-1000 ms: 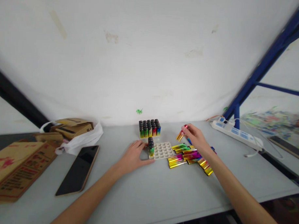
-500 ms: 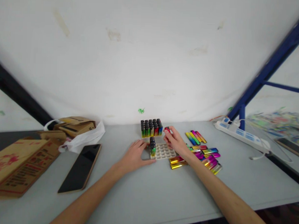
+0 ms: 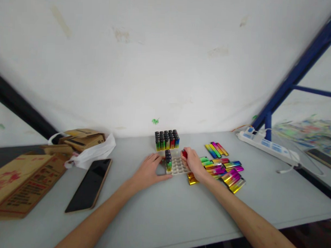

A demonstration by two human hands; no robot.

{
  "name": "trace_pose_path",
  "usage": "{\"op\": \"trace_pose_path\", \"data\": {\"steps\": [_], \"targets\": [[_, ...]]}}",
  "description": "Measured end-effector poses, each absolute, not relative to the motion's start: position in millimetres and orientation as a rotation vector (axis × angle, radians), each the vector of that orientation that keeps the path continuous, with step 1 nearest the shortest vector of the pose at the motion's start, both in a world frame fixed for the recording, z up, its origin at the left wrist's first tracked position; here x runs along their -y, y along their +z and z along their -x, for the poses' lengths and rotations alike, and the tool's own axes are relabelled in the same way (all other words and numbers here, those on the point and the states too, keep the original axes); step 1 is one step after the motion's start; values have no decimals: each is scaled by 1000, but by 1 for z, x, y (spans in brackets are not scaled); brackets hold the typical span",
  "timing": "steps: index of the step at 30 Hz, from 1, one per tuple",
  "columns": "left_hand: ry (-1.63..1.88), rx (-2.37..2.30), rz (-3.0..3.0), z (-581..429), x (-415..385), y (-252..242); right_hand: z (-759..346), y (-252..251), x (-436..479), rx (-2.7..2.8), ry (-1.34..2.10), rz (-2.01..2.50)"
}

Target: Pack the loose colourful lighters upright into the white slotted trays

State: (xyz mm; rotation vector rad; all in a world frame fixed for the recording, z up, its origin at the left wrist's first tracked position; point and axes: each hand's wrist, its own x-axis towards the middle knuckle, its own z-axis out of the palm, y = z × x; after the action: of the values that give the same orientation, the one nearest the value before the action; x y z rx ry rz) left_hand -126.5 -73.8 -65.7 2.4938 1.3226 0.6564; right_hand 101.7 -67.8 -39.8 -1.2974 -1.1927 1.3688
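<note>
My right hand (image 3: 192,162) is closed on a lighter with a red top (image 3: 184,153), over the right side of a white tray of round holes (image 3: 177,168). The lighter's lower part is hidden by my fingers. My left hand (image 3: 150,169) spans the left end of that tray, thumb along the front edge and fingers at the back corner, holding it. Black-topped lighters (image 3: 168,161) stand upright in a row in the tray's left column. Behind it, a block of upright lighters (image 3: 167,140) with black tops stands in neat rows. Shiny multicoloured lighters (image 3: 219,169) lie in a pile right of my right hand.
Further back right lie several more lighters (image 3: 216,149). A white power strip (image 3: 268,146) with cables sits at the right. To the left are a black phone (image 3: 88,186), a white plastic bag (image 3: 95,150) and cardboard boxes (image 3: 25,180). A wall (image 3: 167,66) rises behind the table.
My right hand has moved slightly down with the red-topped lighter, lower over the tray's right side. My left hand stays at the tray's left end. The view has shifted slightly.
</note>
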Motion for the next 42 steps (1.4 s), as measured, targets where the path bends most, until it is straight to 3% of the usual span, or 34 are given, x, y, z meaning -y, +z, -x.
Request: {"op": "trace_pose_path", "data": {"steps": [8,17,26,35,42], "targets": [[633,-1321,-2480,127,73,-67,-109,-45,63,1329,1304,1192],[674,-1300,-2523,128,71,-72,-119,-31,75,1935,582,1001],[672,-1284,-2541,129,70,-75,-123,-33,84,2145,615,991],[646,-1278,-2541,129,69,-75,-116,-35,83,2487,214,982],[685,-1272,-2505,131,68,-74,-129,-26,80,2439,288,1156]]}}
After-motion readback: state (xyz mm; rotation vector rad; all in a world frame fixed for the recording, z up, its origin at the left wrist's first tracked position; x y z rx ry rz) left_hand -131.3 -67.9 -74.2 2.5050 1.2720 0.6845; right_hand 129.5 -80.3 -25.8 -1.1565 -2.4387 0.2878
